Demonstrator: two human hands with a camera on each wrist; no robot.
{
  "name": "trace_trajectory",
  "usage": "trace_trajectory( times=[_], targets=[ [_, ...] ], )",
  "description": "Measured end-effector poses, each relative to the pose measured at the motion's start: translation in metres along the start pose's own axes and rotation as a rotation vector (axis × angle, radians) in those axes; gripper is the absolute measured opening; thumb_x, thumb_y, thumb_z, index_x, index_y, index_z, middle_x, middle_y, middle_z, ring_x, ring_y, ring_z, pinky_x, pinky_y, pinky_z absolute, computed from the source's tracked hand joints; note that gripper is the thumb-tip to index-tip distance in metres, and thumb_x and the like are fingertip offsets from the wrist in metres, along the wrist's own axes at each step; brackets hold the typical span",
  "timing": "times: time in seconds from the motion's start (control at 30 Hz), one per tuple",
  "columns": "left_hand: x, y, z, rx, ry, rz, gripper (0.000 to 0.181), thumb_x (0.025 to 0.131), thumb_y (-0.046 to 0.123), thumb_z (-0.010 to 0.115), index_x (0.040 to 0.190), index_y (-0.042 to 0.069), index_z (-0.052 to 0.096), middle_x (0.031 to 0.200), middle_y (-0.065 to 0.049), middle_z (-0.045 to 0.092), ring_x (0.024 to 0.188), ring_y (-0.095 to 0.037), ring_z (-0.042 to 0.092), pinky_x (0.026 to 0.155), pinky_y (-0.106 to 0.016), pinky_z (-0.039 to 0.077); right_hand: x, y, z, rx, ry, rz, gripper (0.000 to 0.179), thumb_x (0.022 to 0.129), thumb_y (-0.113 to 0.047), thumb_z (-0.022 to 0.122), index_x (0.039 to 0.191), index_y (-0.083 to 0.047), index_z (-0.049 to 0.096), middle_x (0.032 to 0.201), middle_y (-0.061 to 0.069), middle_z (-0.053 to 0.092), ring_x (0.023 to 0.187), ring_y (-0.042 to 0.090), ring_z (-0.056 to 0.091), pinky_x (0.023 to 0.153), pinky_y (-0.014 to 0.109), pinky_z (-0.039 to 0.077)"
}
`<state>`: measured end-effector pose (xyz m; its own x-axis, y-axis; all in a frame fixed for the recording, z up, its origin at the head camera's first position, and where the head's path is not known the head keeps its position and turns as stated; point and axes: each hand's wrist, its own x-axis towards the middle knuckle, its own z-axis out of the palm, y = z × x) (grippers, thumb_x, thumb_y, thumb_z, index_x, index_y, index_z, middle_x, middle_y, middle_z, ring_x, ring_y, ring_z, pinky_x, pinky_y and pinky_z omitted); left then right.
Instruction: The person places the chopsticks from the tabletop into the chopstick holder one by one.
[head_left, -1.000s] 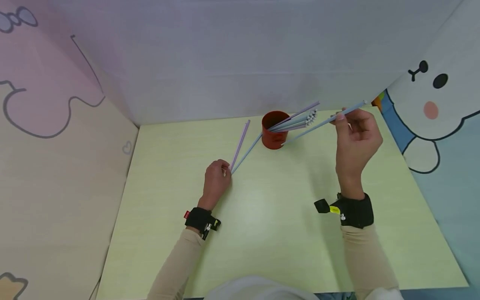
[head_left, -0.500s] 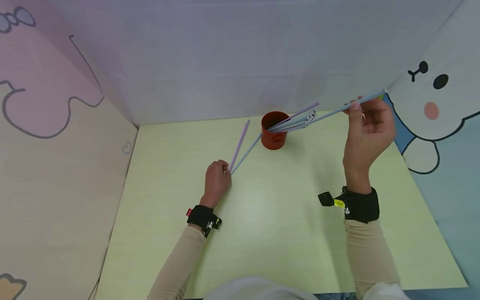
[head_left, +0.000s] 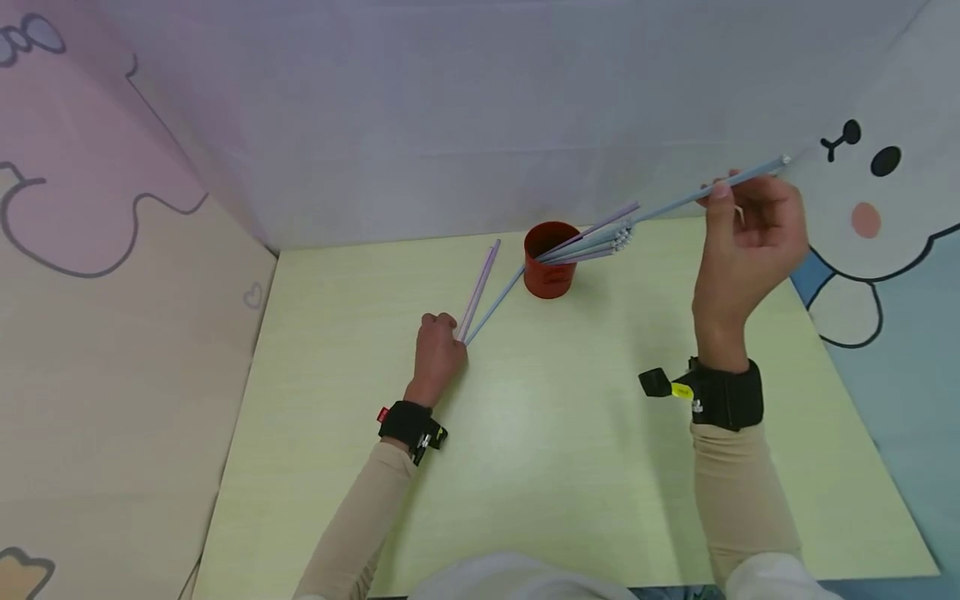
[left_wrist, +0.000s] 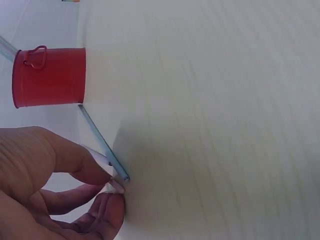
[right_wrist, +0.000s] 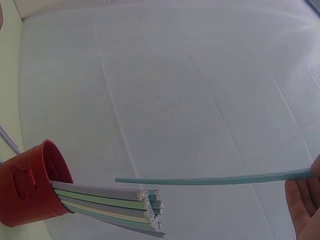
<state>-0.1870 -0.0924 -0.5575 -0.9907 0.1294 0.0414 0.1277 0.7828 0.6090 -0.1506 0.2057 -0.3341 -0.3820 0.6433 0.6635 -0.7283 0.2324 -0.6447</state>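
My left hand (head_left: 441, 354), low over the table, pinches the near end of a thin lilac stick (head_left: 477, 290) between thumb and fingertips. A light blue stick (head_left: 497, 305) lies beside it on the table, slanting toward the red cup (head_left: 550, 277); in the left wrist view this blue stick (left_wrist: 103, 144) ends near my fingertips. Raised at the right, my right hand (head_left: 753, 242) pinches another light blue stick (right_wrist: 215, 181) near its glittery end. Its plain end points left, above the bundle of pastel sticks (right_wrist: 105, 205) leaning out of the cup.
The cup stands near the back edge of the pale table (head_left: 540, 467), with a small handle (left_wrist: 36, 57) on its side. A white cloth wall (head_left: 465, 125) rises right behind the table. Printed side panels (head_left: 915, 375) flank it.
My right hand has moved up and right, drawing the blue stick away from beside the cup and lifting it. My left hand has shifted slightly, keeping near the lilac stick's end.
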Motion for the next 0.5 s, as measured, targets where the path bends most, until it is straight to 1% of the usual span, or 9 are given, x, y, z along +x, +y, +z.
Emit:
trace_trajectory(
  times=[0.07, 0.13, 0.3, 0.4, 0.5],
  targets=[
    [0.001, 0.001, 0.000, 0.014, 0.000, 0.006, 0.027, 0.077, -0.007, 0.061, 0.104, -0.009, 0.065, 0.099, -0.024, 0.054, 0.084, -0.037, 0.055, 0.072, -0.045, 0.050, 0.001, 0.002, 0.002, -0.005, -0.003, -0.003, 0.010, 0.082, 0.015, 0.065, 0.092, 0.012, 0.066, 0.087, 0.024, 0.063, 0.080, 0.036, 0.066, 0.074, 0.032, 0.058],
    [0.002, 0.002, 0.000, 0.033, 0.003, 0.014, 0.024, 0.077, -0.008, 0.062, 0.101, -0.009, 0.064, 0.094, -0.023, 0.056, 0.082, -0.036, 0.055, 0.070, -0.045, 0.050, 0.003, 0.005, 0.005, -0.013, -0.010, 0.001, 0.010, 0.082, 0.015, 0.065, 0.092, 0.011, 0.066, 0.087, 0.023, 0.064, 0.080, 0.035, 0.065, 0.074, 0.032, 0.058],
    [0.001, 0.003, -0.006, 0.098, -0.020, 0.028, 0.009, 0.076, -0.008, 0.063, 0.085, -0.007, 0.061, 0.078, -0.021, 0.059, 0.072, -0.035, 0.058, 0.061, -0.046, 0.050, 0.003, 0.016, 0.009, -0.001, -0.019, 0.028, 0.010, 0.082, 0.016, 0.065, 0.090, 0.012, 0.066, 0.086, 0.022, 0.065, 0.080, 0.036, 0.065, 0.073, 0.030, 0.057],
    [-0.001, 0.003, -0.010, 0.113, -0.048, -0.001, 0.006, 0.073, -0.007, 0.064, 0.075, -0.004, 0.059, 0.070, -0.017, 0.058, 0.064, -0.030, 0.058, 0.052, -0.043, 0.050, 0.001, 0.022, 0.009, 0.018, -0.027, 0.044, 0.010, 0.081, 0.017, 0.065, 0.090, 0.013, 0.065, 0.087, 0.023, 0.064, 0.080, 0.036, 0.065, 0.073, 0.031, 0.057],
    [-0.003, 0.002, -0.015, 0.090, -0.063, -0.044, 0.005, 0.069, -0.007, 0.064, 0.068, -0.003, 0.060, 0.064, -0.013, 0.058, 0.056, -0.024, 0.053, 0.045, -0.038, 0.047, -0.002, 0.028, 0.007, 0.028, -0.035, 0.059, 0.010, 0.081, 0.017, 0.065, 0.090, 0.013, 0.064, 0.087, 0.025, 0.064, 0.080, 0.036, 0.064, 0.073, 0.031, 0.057]
  ],
)
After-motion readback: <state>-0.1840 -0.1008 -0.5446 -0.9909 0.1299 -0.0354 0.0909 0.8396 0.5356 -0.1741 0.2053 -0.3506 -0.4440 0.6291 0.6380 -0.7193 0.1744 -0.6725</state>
